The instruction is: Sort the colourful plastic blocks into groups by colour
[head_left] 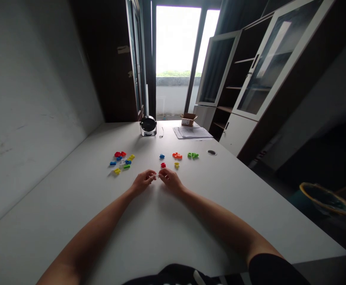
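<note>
Over the middle of the table, my left hand (144, 181) and my right hand (170, 181) meet with fingertips closed on a small whitish plastic piece (157, 175). Its exact kind is too small to make out. Just beyond my right fingers sits a red plastic piece (163, 165). A blue piece (161, 156), an orange piece (177, 155), a yellow piece (176, 165) and a green piece (193, 155) lie apart from one another farther out. To the left is a loose group with red pieces (120, 154), a yellow piece (117, 171), a green piece (127, 166) and several others.
At the back of the white table (149, 237) stand a round black device (148, 125) on a metal stand, papers (192, 133) and an open cardboard box (188, 119). A cable hole (212, 152) is at the right. A wall borders the left; a bin (324, 198) stands off the right edge.
</note>
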The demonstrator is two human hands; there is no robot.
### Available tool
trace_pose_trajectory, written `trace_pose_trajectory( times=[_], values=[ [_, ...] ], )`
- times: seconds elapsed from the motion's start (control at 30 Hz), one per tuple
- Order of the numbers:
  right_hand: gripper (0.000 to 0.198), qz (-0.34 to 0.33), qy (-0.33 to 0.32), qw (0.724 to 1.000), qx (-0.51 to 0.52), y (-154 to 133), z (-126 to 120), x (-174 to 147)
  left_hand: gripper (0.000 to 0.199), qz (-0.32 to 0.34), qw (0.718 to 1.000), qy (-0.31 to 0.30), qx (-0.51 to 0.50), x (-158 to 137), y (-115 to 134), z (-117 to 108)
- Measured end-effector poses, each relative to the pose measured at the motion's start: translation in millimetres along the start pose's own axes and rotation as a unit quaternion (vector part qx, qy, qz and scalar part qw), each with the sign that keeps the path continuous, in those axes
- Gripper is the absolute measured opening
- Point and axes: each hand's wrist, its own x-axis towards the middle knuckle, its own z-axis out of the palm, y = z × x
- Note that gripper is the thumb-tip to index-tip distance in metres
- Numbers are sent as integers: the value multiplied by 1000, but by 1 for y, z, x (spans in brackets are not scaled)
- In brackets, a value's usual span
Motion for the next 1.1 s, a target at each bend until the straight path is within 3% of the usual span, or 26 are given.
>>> trace_pose_trajectory(
  times=[0.4,0.67,1.1],
  values=[
    [12,-2,-3,1000,-4,5,4,0,32,5,999,12,-30,0,0,0],
    [12,-38,-3,999,-10,3,3,-2,35,10,1000,11,-24,0,1,0],
    [21,9,-11,1000,-12,4,3,-3,35,4,999,39,-19,-3,6,1]
  ],
)
